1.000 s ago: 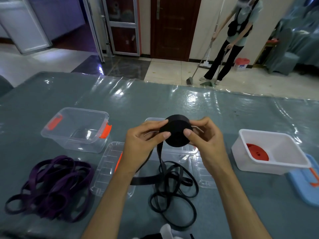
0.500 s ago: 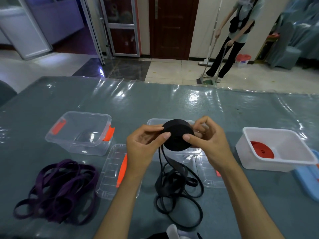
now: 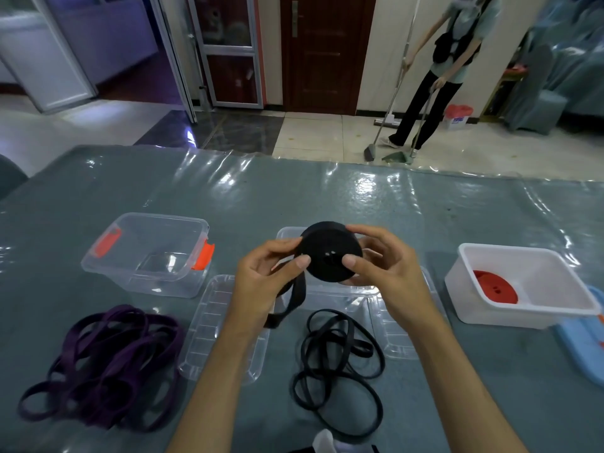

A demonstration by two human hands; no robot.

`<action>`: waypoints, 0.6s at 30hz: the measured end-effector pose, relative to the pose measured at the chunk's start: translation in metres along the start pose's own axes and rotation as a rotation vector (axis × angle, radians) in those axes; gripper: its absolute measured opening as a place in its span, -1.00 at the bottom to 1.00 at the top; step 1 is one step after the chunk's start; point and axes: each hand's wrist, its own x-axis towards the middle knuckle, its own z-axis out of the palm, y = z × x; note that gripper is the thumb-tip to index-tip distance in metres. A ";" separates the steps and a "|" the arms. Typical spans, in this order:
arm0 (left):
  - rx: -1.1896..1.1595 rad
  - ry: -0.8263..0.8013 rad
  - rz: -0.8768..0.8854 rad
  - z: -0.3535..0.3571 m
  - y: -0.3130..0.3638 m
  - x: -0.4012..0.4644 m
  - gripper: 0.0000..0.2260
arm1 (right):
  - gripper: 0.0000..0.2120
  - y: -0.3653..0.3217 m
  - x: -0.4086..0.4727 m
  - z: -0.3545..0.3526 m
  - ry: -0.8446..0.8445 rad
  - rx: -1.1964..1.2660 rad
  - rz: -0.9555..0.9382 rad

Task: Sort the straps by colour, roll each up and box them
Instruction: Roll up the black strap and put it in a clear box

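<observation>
Both hands, left hand [image 3: 261,282] and right hand [image 3: 385,273], grip the black roll [image 3: 330,253]; clear box [image 3: 327,299] behind is mostly hidden.

Between my two forearms the loose black strap [image 3: 336,364] lay in coils on the table [image 3: 327,197], so there was no clean way straight down there, and the purple strap pile [image 3: 101,364] blocked the near left part. The clear box [image 3: 147,253] on the left, the two clear lids [image 3: 222,328] beside my wrists, the middle clear box [image 3: 327,294] under my hands and the white box [image 3: 523,286] on the right formed a row of obstacles across the middle. Behind this row the far half of the table was free, and also a bare strip between the right lid and the white box.
</observation>
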 end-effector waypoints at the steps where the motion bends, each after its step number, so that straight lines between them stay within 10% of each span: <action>1: 0.002 -0.038 -0.017 -0.001 0.000 -0.001 -0.67 | -0.62 0.001 -0.001 0.000 0.018 0.015 -0.011; 18: 0.079 -0.007 -0.115 0.018 -0.005 -0.009 -0.72 | -0.63 0.013 -0.004 -0.010 0.048 0.012 0.072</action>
